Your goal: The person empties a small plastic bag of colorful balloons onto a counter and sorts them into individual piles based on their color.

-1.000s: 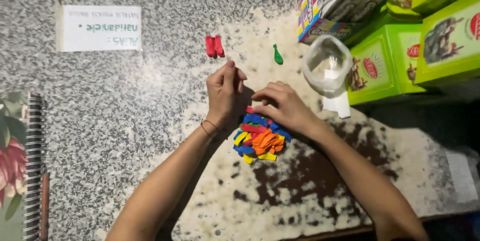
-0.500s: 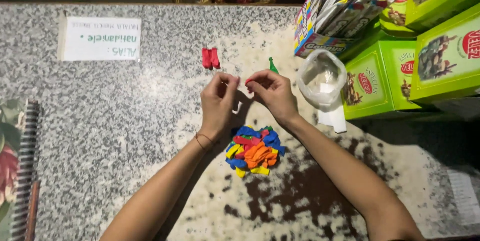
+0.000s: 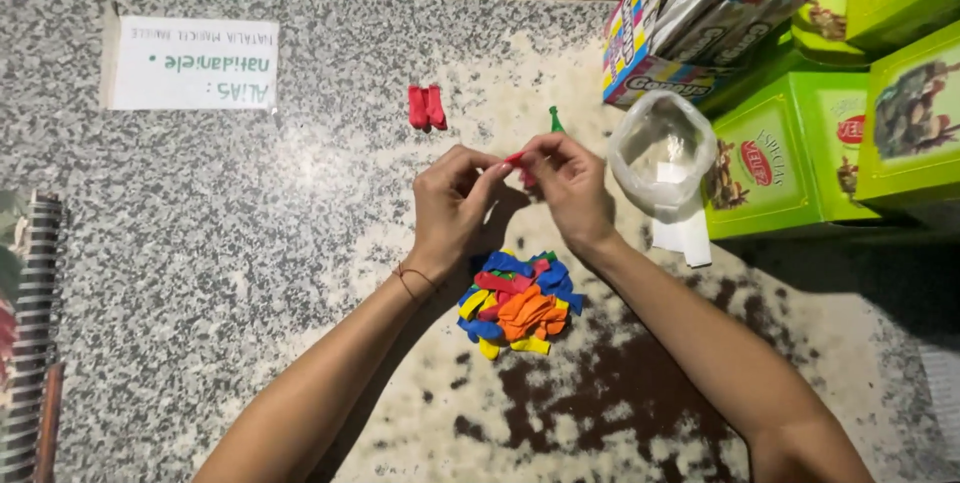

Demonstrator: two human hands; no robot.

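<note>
On the speckled grey desk (image 3: 250, 243), both hands meet above a heap of limp balloons. Left hand (image 3: 452, 205) and right hand (image 3: 570, 183) each pinch one end of a small red balloon (image 3: 516, 160), held just off the surface between them. Grip, both hands: thumb and forefinger clenched on the balloon, other fingers curled loosely. A thin cord bracelet (image 3: 410, 280) sits on the left wrist.

Balloon heap (image 3: 518, 303): blue, red, orange, yellow, a little green, lying loose on the desk just below the hands, in no container.

Containers:
- Clear plastic bag (image 3: 662, 148), mouth rolled open, just right of the right hand. Something pale shows through it; I cannot tell what. A white paper slip (image 3: 683, 238) lies under its near edge.
- Green cardboard boxes (image 3: 790, 158), closed, stacked at the right edge behind the bag. Contents not visible.
- Multicoloured printed box (image 3: 665, 38), tilted, resting against the green boxes, with flat packets standing in it.

Loose items: two red balloons (image 3: 427, 108) lie side by side beyond the hands; one green balloon (image 3: 555, 121) is near the right fingertips. A white paper sign (image 3: 193, 63) lies far left. A spiral-bound notebook (image 3: 30, 333) is at the left edge.
</note>
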